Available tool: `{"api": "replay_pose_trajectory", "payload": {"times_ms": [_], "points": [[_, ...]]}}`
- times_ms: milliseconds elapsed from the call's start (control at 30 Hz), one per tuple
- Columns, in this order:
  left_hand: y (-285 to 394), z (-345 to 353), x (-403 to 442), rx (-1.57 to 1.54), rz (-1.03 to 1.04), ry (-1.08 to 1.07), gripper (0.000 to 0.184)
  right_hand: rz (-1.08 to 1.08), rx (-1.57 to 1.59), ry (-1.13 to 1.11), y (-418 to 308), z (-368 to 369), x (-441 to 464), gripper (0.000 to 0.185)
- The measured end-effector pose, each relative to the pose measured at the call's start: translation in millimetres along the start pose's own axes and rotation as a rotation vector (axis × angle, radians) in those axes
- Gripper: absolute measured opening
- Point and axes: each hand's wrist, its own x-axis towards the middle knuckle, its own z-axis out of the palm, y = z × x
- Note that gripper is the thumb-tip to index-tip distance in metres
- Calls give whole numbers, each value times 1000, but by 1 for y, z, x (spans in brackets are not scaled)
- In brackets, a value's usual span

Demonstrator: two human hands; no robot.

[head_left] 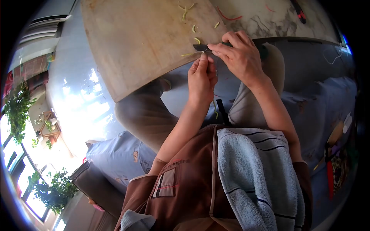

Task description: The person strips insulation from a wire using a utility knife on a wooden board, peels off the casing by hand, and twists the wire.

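Note:
My right hand [242, 57] is closed around a knife with a broad dark blade [199, 47], much of its handle hidden by my fingers. The blade points left over the front edge of a wooden board [131, 50]. Just below it, my left hand [201, 79] pinches a thin yellow-green strand [215, 109], whose lower end dangles toward my lap. A pale tip of the strand shows between thumb and blade; whether the blade touches it I cannot tell. Short yellow-green scraps [194, 29] lie scattered on the board near the blade.
A marbled tabletop [266, 23] extends behind the board, with a red strip [230, 18] and a red-and-black tool [299, 12] on it. My knees are under the board's edge. A blue towel [254, 165] lies over my brown apron. Plants stand at left.

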Motion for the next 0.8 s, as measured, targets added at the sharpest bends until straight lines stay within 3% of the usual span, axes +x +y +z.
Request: {"api": "replay_pose_trajectory", "payload": {"times_ms": [267, 667, 800], "points": [[-1, -1, 0, -7, -13, 26, 22, 60, -18, 35, 0, 11, -1, 18], [8, -5, 4, -80, -109, -50, 22, -193, 16, 56, 30, 18, 28, 13], [10, -9, 3, -23, -147, -62, 22, -159, -8, 17, 27, 26, 54, 16]]}}
